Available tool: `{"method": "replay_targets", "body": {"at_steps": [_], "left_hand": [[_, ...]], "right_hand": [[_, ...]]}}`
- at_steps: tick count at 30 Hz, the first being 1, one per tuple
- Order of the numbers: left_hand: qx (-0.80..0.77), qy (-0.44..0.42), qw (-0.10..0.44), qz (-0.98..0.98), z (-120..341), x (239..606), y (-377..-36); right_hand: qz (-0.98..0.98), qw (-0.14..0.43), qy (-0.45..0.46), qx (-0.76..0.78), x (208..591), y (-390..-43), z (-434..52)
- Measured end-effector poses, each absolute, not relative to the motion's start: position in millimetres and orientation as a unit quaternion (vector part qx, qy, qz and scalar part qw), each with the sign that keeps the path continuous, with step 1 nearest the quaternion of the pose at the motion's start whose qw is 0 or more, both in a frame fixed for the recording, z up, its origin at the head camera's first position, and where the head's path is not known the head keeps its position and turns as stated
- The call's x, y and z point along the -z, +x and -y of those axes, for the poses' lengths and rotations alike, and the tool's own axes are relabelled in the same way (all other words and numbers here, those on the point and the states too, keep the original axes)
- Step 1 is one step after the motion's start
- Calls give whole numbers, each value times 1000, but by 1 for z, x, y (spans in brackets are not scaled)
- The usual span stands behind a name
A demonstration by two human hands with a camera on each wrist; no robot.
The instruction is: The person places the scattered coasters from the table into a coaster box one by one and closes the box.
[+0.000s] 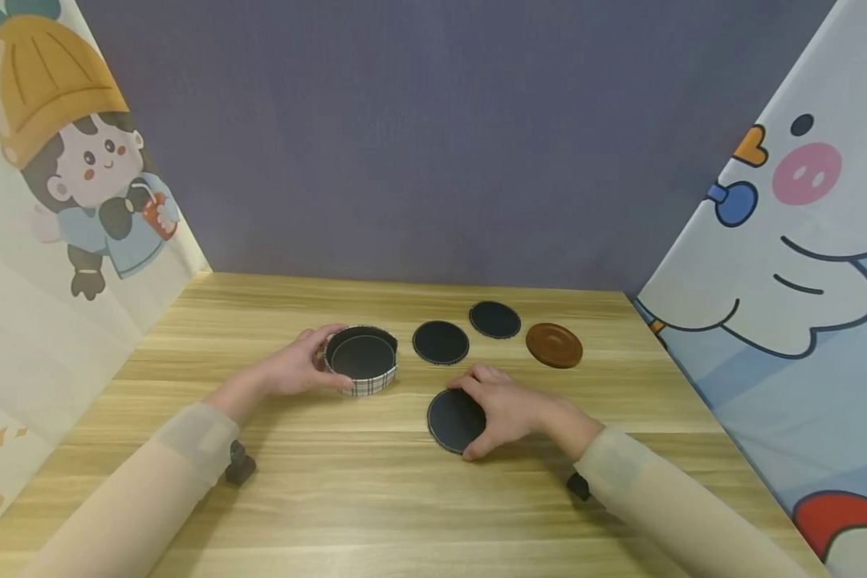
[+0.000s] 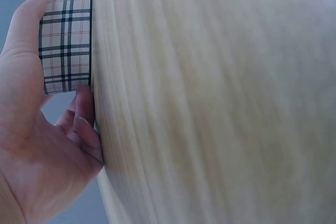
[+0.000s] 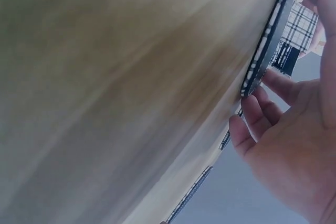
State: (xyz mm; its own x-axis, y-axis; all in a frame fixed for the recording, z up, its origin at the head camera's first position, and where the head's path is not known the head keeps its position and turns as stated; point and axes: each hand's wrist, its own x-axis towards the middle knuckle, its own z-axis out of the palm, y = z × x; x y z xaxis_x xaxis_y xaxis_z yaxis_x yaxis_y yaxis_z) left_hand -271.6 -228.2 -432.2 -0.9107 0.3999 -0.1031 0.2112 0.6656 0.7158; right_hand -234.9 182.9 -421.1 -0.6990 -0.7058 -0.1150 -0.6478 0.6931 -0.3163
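A round plaid holder [image 1: 361, 361] with a dark inside stands on the wooden table [image 1: 433, 514]. My left hand [image 1: 299, 365] grips its left wall; the left wrist view shows thumb and fingers round the plaid holder [image 2: 65, 30]. My right hand [image 1: 502, 405] pinches the edge of a dark round coaster [image 1: 451, 419] lying flat in front of me. In the right wrist view the dark coaster's stitched rim [image 3: 262, 51] sits between thumb and fingers [image 3: 252, 119].
Two more dark coasters [image 1: 441, 342] [image 1: 494, 319] and a brown coaster [image 1: 553, 344] lie behind my right hand. Cartoon-printed cloth walls stand at left [image 1: 65, 201] and right [image 1: 787, 265], a plain grey wall behind.
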Motion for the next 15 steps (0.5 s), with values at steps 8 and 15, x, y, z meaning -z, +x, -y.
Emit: {"method": "replay_targets", "body": {"at_steps": [8,15], "left_hand": [[-375,172,128,-902,228,433,-272],[-375,170,127,-903,228,433,-271]], "right_hand": [[-912,110,-373,132,421,-233,-182],[-909,108,-377,139,422,-232,-182]]}}
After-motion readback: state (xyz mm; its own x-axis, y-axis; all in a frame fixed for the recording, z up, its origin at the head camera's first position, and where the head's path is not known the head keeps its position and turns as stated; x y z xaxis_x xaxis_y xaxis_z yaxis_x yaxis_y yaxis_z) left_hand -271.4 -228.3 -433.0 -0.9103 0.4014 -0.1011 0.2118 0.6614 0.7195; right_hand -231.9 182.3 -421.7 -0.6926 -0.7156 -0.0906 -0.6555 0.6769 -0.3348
